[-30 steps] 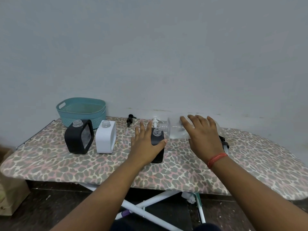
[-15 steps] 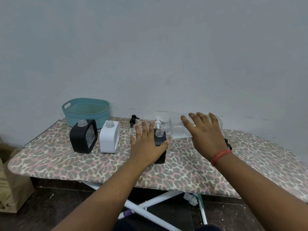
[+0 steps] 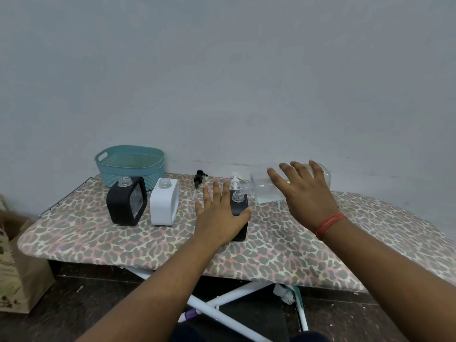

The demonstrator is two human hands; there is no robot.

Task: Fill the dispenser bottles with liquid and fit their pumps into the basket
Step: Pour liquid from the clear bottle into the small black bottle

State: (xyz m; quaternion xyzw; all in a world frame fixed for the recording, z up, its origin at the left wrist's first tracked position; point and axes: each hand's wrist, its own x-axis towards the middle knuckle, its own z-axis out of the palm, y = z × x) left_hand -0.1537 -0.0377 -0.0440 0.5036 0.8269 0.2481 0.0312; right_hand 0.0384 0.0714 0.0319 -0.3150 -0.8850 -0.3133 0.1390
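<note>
A: Left hand (image 3: pixel 218 218) is on the small black dispenser bottle (image 3: pixel 239 213) at mid-board; its fingers (image 3: pixel 217 193) stick up straight on the bottle's left side, the thumb wraps the near right edge, so it steadies the bottle upright, open neck up.

B: And the right hand (image 3: pixel 306 193)?

A: It grips a clear square bottle (image 3: pixel 264 191) tipped on its side; fingers spread and curled over the top of it, neck pointing left toward the black bottle's mouth; clear liquid sits low inside; whether anything is flowing I cannot tell. A red thread band (image 3: pixel 329 224) circles that wrist.

B: What about the other bottles?

A: Two stand to the left on the leopard-print ironing board (image 3: pixel 123 245); a large black dispenser bottle (image 3: pixel 125 203) with a clear window, and a white dispenser bottle (image 3: pixel 164 204) just beside it, both uncapped; behind them, at the far left corner, the teal basket (image 3: pixel 130 164).

B: Pumps?

A: A black pump (image 3: pixel 198 180) lies far of the left hand; a white pump (image 3: pixel 235 182) pokes up just behind the small black bottle; neither is in the basket; a brown paper bag (image 3: pixel 14 265) sits on the floor at left.
</note>
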